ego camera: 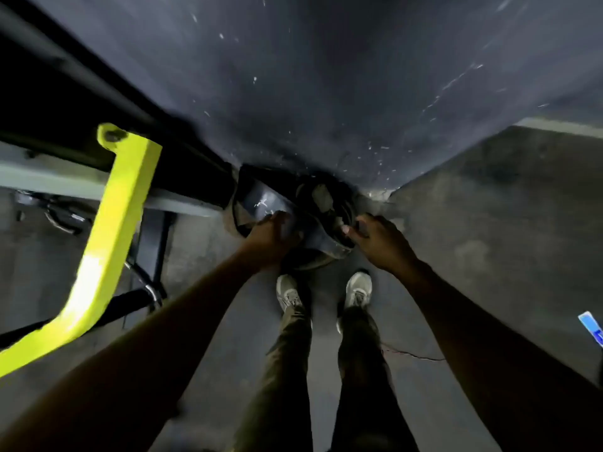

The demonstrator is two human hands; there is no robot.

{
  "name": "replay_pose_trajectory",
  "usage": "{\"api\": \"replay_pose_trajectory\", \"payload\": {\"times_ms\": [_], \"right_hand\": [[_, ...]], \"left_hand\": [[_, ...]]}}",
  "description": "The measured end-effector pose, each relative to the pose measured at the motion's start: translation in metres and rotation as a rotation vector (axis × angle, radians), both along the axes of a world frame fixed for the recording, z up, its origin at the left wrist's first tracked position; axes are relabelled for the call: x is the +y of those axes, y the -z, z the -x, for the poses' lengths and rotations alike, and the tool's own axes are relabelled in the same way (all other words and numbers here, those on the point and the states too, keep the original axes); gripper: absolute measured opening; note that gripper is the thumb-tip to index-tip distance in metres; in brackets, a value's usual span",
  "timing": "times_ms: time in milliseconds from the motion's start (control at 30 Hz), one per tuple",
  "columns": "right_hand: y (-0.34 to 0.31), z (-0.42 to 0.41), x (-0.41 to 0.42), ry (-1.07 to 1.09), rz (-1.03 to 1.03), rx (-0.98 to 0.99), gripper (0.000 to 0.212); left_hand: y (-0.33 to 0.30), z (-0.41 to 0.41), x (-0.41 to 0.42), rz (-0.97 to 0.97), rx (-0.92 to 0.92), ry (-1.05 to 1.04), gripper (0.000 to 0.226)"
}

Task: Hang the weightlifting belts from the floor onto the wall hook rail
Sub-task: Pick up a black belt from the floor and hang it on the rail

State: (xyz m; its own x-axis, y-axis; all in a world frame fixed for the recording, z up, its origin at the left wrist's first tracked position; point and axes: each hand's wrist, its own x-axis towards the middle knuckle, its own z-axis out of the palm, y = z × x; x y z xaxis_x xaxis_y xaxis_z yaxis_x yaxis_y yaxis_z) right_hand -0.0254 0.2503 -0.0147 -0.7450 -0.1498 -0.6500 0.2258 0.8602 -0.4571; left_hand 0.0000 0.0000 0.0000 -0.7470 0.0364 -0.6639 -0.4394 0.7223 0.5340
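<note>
Person bent over dark belts point(295, 208) heaped on the floor point(489, 223) against the wall point(326, 76), left hand point(269, 239) gripping one, right hand point(380, 238) pinching another at 3 o'clock, yellow bar point(120, 230) at 9 o'clock

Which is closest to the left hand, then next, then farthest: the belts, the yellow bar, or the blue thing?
From the left hand:
1. Belts, touching it, by the wall.
2. Yellow bar, off to the left.
3. Blue thing, far right edge.

Grey concrete floor point(489, 223); dark belts point(313, 207) heaped at wall foot; shoes point(358, 288) just behind.
</note>
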Motion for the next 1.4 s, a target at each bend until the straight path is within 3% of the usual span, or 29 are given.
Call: {"api": "replay_pose_trajectory", "payload": {"times_ms": [333,533,667,767,800,867,900,1100,1233,1333,1400], "right_hand": [[0.272,0.082,-0.091,-0.126,0.113,-0.021,0.056],[0.400,0.116,-0.163,-0.238,0.187,0.032,0.066],[0.451,0.124,-0.205,-0.123,0.292,-0.076,0.071],[0.468,0.120,-0.210,-0.101,0.312,-0.117,0.026],[0.472,0.116,-0.208,-0.076,0.342,-0.135,0.030],[0.460,0.104,-0.194,-0.041,0.387,-0.141,0.060],[0.442,0.097,-0.185,-0.019,0.422,-0.133,0.063],[0.333,0.060,-0.101,0.113,0.461,-0.138,0.057],[0.283,0.067,-0.051,0.111,0.471,-0.221,0.064],[0.233,0.081,-0.029,0.164,0.390,-0.315,0.086],[0.181,0.092,-0.033,0.161,0.332,-0.355,0.073]], "left_hand": [[0.283,0.040,-0.037,-0.003,-0.206,-0.533,0.049],[0.409,0.044,-0.080,-0.099,-0.200,-0.846,0.055],[0.466,0.034,-0.104,-0.131,-0.154,-0.997,0.031],[0.511,0.026,-0.120,-0.033,-0.132,-1.136,0.086],[0.515,0.026,-0.120,-0.043,-0.146,-1.181,0.089],[0.475,0.036,-0.108,-0.150,-0.192,-1.269,0.061],[0.454,0.042,-0.102,-0.209,-0.208,-1.318,0.051],[0.359,0.068,-0.107,-0.571,-0.310,-1.380,0.047],[0.298,0.072,-0.087,-0.606,-0.333,-1.253,0.021],[0.253,0.064,-0.062,-0.680,-0.299,-1.196,0.028],[0.217,0.058,-0.045,-0.696,-0.267,-1.143,0.026]]}}
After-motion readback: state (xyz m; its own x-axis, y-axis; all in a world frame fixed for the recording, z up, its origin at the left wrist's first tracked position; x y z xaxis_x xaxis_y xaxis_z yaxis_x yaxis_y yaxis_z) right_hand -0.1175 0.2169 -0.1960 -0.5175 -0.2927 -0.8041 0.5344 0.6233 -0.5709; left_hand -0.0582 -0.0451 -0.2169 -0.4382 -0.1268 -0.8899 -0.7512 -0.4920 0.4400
